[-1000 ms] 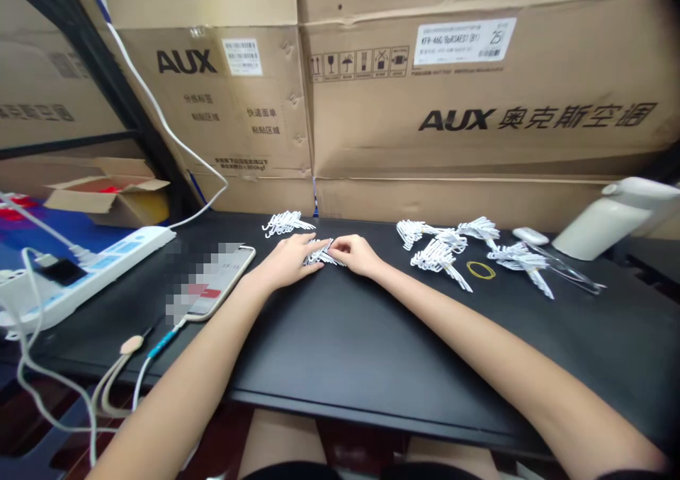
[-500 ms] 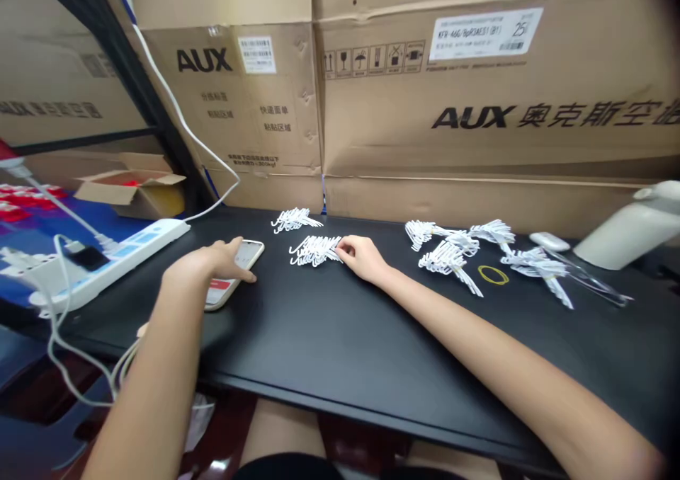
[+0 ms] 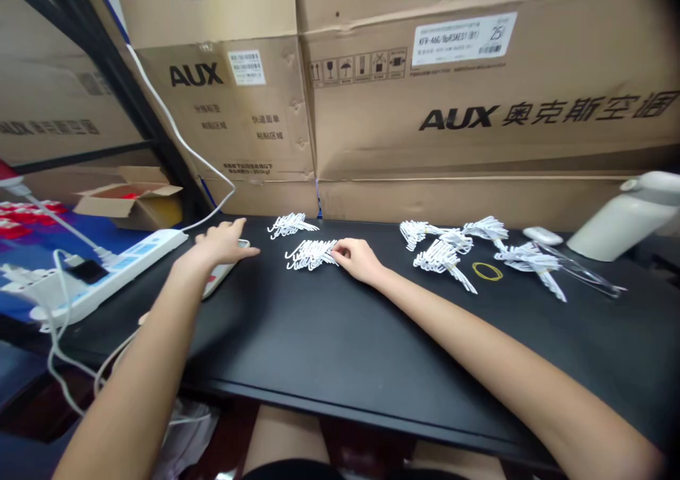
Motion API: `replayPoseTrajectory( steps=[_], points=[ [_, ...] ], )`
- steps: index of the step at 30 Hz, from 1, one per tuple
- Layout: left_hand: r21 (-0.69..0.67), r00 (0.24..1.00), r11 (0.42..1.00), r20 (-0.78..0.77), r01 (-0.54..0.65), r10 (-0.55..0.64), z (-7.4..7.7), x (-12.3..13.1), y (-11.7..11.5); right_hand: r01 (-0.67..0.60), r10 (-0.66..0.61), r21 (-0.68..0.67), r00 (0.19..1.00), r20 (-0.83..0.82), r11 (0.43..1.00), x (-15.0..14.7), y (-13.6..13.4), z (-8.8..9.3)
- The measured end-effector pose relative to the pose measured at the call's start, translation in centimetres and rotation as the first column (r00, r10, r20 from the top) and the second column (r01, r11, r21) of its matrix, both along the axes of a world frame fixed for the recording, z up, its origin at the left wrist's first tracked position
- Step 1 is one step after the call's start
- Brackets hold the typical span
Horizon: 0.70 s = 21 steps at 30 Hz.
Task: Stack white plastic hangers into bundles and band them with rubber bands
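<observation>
My left hand [image 3: 220, 245] is open with fingers and thumb spread, above a phone [image 3: 219, 277] in a pale case that it partly hides. Whether it touches the phone I cannot tell. My right hand [image 3: 357, 259] is closed, thumb and fingers pinched at the right end of a pile of white plastic hooks [image 3: 308, 254]. Its fingertips hide the ends there. Just behind lies a smaller pile of white hooks [image 3: 290, 224].
Several bundles of white hooks [image 3: 438, 257] lie to the right around a yellow rubber band [image 3: 487, 272]. Beyond are a white case [image 3: 542, 236], glasses [image 3: 589, 278] and a bottle [image 3: 619, 221]. A power strip [image 3: 120, 267] lies left; cardboard boxes [image 3: 372, 140] stand behind.
My left hand has lifted and moved left off the phone, its fingers spreading wider. My right hand stays pinched at the hook pile. The view has shifted slightly.
</observation>
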State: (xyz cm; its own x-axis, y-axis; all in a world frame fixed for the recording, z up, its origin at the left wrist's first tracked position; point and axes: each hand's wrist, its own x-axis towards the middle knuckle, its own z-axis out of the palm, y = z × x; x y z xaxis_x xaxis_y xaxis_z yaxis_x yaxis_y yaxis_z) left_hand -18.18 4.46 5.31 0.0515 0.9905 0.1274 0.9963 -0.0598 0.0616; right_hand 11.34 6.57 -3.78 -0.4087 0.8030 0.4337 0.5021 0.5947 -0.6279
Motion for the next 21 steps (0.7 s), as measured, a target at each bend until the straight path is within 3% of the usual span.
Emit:
replayPoseTrajectory(
  steps=[1, 2, 4, 6, 11, 18, 21],
  points=[
    [0.021, 0.999, 0.999, 0.029, 0.027, -0.028, 0.0, 2.0, 0.3, -0.004, 0.004, -0.004, 1.000, -0.004, 1.000, 0.0, 0.0, 0.0],
    [0.029, 0.976, 0.989, 0.160, 0.144, -0.147, -0.2, 4.1, 0.7, -0.008, 0.008, -0.007, 1.000, -0.007, 1.000, 0.0, 0.1, 0.0],
    [0.015, 0.838, 0.917, 0.402, 0.398, -0.370, -1.0, 7.8, 1.2, -0.016, 0.016, -0.009, 1.000, -0.014, 1.000, 0.0, 0.1, 0.0],
    [0.047, 0.746, 0.866, 0.486, 0.497, -0.455, -2.2, 10.3, 1.6, -0.021, 0.021, -0.011, 1.000, -0.023, 1.000, 0.0, 0.1, 0.0],
    [0.081, 0.734, 0.844, 0.456, 0.530, -0.504, -4.2, 11.0, 1.5, -0.042, 0.041, -0.025, 0.999, -0.030, 0.999, 0.0, 0.1, 0.0],
    [0.113, 0.764, 0.827, 0.331, 0.551, -0.554, -4.0, 10.7, 0.8, -0.091, 0.092, -0.046, 0.995, 0.030, 0.995, 0.4, 0.1, 0.6],
    [0.110, 0.820, 0.859, 0.262, 0.500, -0.510, -4.0, 10.8, 0.6, -0.038, 0.039, -0.011, 0.997, 0.062, 0.999, 0.3, 0.1, 0.5]
  ],
)
